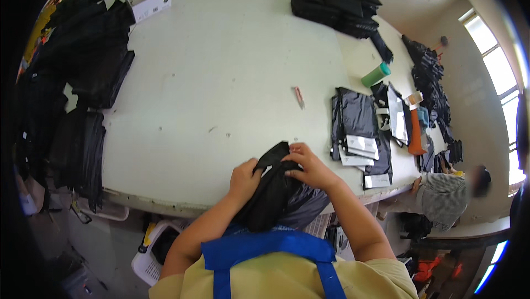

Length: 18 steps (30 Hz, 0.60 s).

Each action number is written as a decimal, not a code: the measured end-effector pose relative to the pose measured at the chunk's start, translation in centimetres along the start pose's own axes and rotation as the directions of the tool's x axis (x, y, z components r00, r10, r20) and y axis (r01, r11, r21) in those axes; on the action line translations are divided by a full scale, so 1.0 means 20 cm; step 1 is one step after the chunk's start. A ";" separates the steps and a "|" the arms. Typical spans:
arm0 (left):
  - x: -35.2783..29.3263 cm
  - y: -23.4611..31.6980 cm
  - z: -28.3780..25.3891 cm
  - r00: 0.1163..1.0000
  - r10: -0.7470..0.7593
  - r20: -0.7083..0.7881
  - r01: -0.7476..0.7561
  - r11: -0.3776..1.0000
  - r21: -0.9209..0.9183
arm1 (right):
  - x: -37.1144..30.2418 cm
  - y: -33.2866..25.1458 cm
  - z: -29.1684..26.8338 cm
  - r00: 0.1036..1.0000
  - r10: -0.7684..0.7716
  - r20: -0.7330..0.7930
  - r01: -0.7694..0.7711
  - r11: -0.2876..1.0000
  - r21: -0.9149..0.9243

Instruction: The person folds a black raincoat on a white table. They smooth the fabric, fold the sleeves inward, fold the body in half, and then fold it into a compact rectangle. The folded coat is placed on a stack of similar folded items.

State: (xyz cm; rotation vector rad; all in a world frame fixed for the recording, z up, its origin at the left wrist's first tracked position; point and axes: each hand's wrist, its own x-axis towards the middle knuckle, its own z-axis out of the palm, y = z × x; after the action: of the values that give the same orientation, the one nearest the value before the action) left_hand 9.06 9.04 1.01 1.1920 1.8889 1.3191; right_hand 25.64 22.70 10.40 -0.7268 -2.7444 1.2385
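Right now both hands are on a black garment [274,188] bunched at the near edge of the worktop [221,78], lower middle of the frame. Left hand [244,178] is closed round the fabric on its left side, fingers curled in. Right hand [309,167] lies partly open over the top, fingertips pinching a fold near the upper corner. The garment hangs partly off the worktop edge toward the person's blue apron [270,249].

Progress, judging by layout: a flat dark bagged piece [358,128] with white cards on it lies right of the hands, more black folded stacks [337,6] sit at upper middle, and a big heap of black fabric [77,78] fills the left edge. The piece in hand is crumpled, not folded flat or bagged, so it looks early in handling.

Also there: a green cylinder [376,74], a small pinkish tool [298,96] mid-worktop, a white box [148,0] upper left, and another person in a striped top [444,197] at right.
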 end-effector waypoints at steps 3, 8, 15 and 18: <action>0.05 0.07 -0.02 1.000 0.000 -0.015 0.002 0.994 0.107 | 0.02 -0.10 0.05 0.996 0.066 -0.055 -0.077 0.972 -0.224; 0.07 0.01 -0.02 0.987 0.084 -0.135 -0.057 0.979 0.196 | 0.08 -0.09 0.20 0.989 0.127 -0.074 -0.143 0.947 -0.288; 0.11 0.05 -0.07 0.971 0.204 -0.126 -0.166 0.952 0.257 | 0.21 0.17 0.28 0.976 0.170 -0.133 -0.175 0.984 -0.026; 0.13 0.13 -0.09 0.982 0.176 -0.071 -0.152 0.954 0.259 | 0.32 0.17 0.30 0.956 0.278 0.091 -0.277 0.960 -0.032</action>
State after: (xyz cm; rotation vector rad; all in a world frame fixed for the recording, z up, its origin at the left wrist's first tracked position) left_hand 7.27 10.81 4.20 1.4657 2.1131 1.2660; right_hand 19.88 23.24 2.89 -1.1170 -2.8057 1.3269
